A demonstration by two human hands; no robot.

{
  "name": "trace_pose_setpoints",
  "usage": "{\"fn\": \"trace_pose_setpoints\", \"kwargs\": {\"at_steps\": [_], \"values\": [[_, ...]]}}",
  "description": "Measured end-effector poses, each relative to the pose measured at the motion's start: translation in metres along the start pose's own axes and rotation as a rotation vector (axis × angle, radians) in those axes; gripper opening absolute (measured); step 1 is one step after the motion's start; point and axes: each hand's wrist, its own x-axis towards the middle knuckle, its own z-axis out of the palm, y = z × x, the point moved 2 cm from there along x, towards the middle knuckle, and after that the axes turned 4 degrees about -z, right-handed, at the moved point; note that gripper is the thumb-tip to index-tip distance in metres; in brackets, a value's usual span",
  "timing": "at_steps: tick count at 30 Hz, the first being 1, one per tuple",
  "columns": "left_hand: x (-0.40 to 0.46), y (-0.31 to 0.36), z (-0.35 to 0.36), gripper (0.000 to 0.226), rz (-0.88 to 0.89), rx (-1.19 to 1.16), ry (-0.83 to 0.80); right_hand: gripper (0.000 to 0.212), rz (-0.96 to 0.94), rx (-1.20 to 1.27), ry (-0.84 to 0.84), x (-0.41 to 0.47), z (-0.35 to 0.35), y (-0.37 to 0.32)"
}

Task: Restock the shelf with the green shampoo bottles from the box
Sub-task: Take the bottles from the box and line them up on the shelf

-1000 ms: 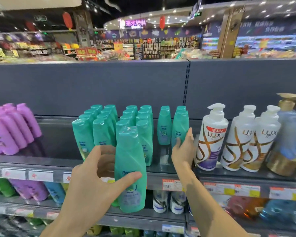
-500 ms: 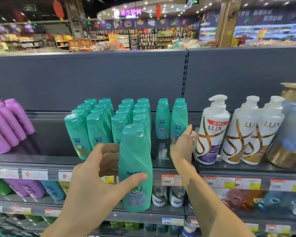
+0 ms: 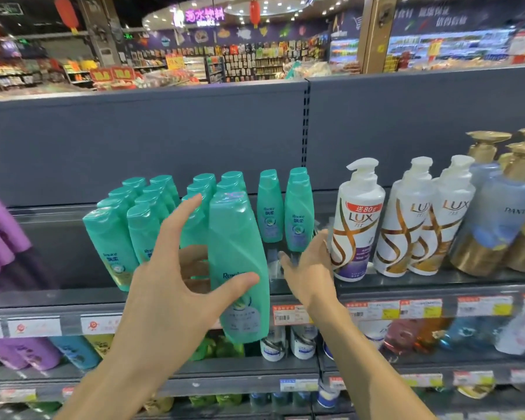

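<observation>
Shampoo bottle stood upright in our left hand, thumb across its label and fingers spread behind it, in front of the shelf. Our right hand, fingers loosely extended, touched the LUX bottle just beside the green row.

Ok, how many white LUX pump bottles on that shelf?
3 LUX bottles in a row: one by the right hand, one in the middle, one beside the gold-capped bottles. Others may hide behind.
</observation>
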Motion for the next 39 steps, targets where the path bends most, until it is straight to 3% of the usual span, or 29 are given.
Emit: {"fn": "trace_pose_setpoints", "kwargs": {"at_steps": [3,8,13,17,23,30,34,39], "values": [[0.029,0.01,0.01,0.102,0.062,0.064,-0.046,0.089,-0.153,-0.272,-0.18,-0.028,-0.006,0.003],[0.078,0.027,0.039,0.103,0.168,0.237,-0.095,0.088,-0.317,-0.65,-0.273,-0.042,-0.009,0.021],[0.118,0.028,0.069,0.082,0.19,0.36,-0.146,0.084,-0.397,-0.679,-0.296,-0.041,-0.01,0.034],[0.139,0.019,0.103,0.07,0.092,0.594,-0.231,0.084,-0.419,-0.674,-0.283,-0.042,-0.009,0.034],[0.149,-0.002,0.135,0.074,0.07,0.68,-0.308,0.084,-0.431,-0.663,-0.243,-0.045,-0.007,0.035],[0.154,-0.022,0.14,0.074,0.014,0.772,-0.29,0.083,-0.439,-0.676,-0.248,-0.045,-0.006,0.034],[0.158,-0.023,0.137,0.078,0.129,0.977,-0.264,0.083,-0.443,-0.672,-0.265,-0.044,-0.005,0.035],[0.157,-0.029,0.139,0.074,0.163,0.994,-0.208,0.083,-0.446,-0.659,-0.251,-0.044,-0.005,0.035]]}}
